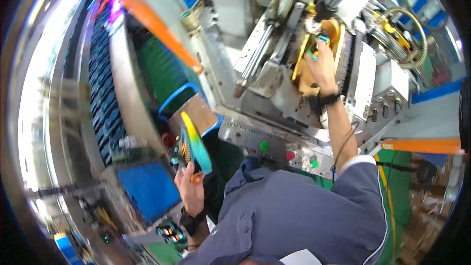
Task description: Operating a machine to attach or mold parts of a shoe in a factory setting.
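Fingers of our left hand close on the teal-and-yellow shoe left of the button panel; beyond that panel, our right hand is at a teal-and-black piece inside the yellow cradle, grip indistinct, so we should confirm purchase before moving it.

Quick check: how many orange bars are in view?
2: the upper-left orange bar, slanting down toward the right, and the right-hand orange bar, nearly level. Others could be hidden from this view.

Gap between shoe and control panel, yellow walls flanking right hand, orange bar upper left
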A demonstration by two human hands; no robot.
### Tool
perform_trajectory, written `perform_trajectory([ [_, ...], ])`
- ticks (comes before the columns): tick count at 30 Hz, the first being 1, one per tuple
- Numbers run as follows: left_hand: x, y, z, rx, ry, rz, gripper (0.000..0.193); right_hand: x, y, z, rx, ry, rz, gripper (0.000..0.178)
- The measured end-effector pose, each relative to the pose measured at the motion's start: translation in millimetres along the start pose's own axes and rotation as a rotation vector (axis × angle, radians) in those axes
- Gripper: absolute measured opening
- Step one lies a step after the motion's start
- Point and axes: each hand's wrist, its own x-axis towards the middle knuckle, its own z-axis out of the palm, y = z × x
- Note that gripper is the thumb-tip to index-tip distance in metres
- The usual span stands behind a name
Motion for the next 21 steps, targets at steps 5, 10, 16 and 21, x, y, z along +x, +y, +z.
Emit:
perform_trajectory([
  [5,-19,-26,-2,-0.114,0.052,-0.094,0.025,-138,-150,-43,0.572,-0.375,0.041,0.023],
  [10,-60,-35,-14,-0.101,0.159,-0.039,0.03,-245,-151,47,0.516,-0.584,-0.131,0.015],
  [16,-118,-66,-74,-0.139,0.418,-0.058,0.035,-278,-126,90,0.517,-0.65,-0.27,0.024],
  [21,-164,-107,-144,-0.316,0.696,0.009,0.033,-251,-134,84,0.483,-0.626,-0.241,0.028],
])
